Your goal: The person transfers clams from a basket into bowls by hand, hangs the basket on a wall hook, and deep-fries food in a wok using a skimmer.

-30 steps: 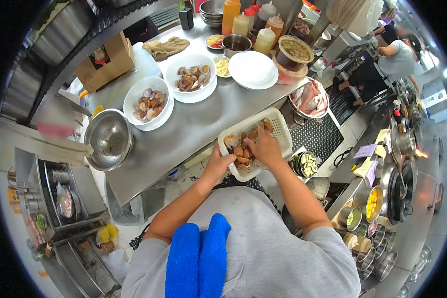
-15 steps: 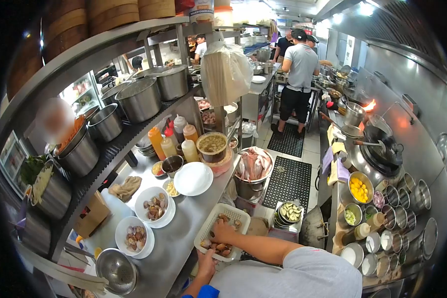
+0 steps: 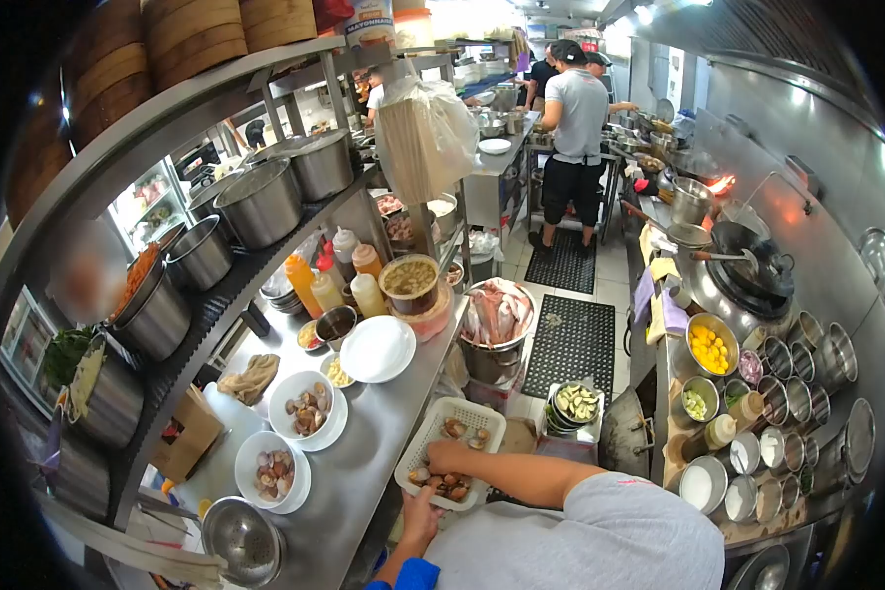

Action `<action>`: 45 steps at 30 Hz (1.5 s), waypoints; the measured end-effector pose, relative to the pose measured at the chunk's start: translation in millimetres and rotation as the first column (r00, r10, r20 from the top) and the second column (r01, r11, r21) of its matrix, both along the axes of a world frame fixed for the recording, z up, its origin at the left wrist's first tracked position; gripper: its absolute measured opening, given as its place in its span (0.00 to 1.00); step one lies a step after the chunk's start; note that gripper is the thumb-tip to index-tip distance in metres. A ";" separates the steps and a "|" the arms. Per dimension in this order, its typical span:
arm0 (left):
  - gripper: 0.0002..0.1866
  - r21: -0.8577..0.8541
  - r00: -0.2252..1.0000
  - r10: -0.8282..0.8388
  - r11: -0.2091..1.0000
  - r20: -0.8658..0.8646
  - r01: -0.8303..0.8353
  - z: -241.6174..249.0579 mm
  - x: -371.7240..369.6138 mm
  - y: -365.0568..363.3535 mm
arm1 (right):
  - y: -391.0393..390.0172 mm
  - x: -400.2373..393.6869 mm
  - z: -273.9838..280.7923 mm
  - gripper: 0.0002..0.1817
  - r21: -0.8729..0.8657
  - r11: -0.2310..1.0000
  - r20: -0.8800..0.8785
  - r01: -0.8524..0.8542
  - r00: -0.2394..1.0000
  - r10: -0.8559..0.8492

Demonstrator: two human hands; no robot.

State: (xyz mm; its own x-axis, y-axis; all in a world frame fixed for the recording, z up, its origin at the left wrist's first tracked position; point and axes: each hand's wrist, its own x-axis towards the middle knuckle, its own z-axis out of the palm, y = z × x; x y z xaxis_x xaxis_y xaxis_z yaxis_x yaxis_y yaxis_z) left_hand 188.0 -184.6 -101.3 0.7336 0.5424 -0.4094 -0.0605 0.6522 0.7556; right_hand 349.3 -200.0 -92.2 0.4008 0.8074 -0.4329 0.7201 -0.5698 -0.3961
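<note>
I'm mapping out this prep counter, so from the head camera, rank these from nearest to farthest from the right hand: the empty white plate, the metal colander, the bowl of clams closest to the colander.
From the right hand in the white basket:
1. Empty white plate, up the counter, beside the squeeze bottles.
2. Bowl of clams, across the counter towards the shelves.
3. Metal colander, at the counter's near corner, just beyond that bowl.

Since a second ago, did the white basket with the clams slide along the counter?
No. The white basket sits at the counter's near edge as before, with the right hand in it; only the camera tilted up.
</note>
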 end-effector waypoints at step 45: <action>0.30 -0.025 0.998 -0.024 0.999 -0.059 0.022 -6.6 -27.5 11.5 | 22.4 1.2 -22.3 0.17 0.143 0.927 -0.260 -0.348 0.890 0.374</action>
